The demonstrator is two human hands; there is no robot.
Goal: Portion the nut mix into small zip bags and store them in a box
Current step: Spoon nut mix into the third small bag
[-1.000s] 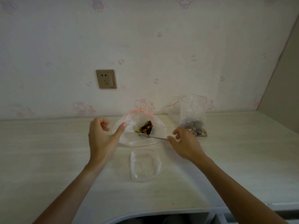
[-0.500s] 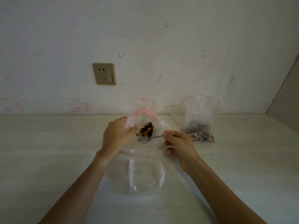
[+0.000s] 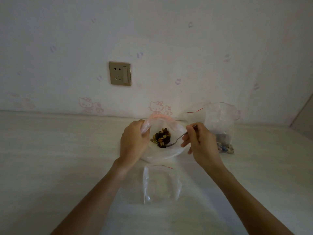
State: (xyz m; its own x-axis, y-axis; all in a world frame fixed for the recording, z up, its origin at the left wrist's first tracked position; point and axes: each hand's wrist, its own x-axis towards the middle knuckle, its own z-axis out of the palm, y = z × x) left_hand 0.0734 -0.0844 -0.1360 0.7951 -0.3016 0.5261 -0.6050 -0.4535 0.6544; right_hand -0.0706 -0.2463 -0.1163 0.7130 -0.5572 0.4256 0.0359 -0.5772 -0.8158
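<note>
A large clear bag with a pink rim lies open on the pale table, holding a small dark heap of nut mix. My left hand grips the bag's left rim and holds it open. My right hand pinches the handle of a metal spoon, whose bowl sits at the edge of the nut heap inside the bag. An empty small zip bag lies flat on the table in front of the large bag. No box is in view.
A partly filled zip bag with mixed nuts at its bottom stands against the wall at the right. A wall socket is above the table's back edge. A side wall closes the right end.
My left hand moved right and took hold of the large bag's rim. My right hand picked up the spoon and tilted it up, its bowl now in the nut heap.
</note>
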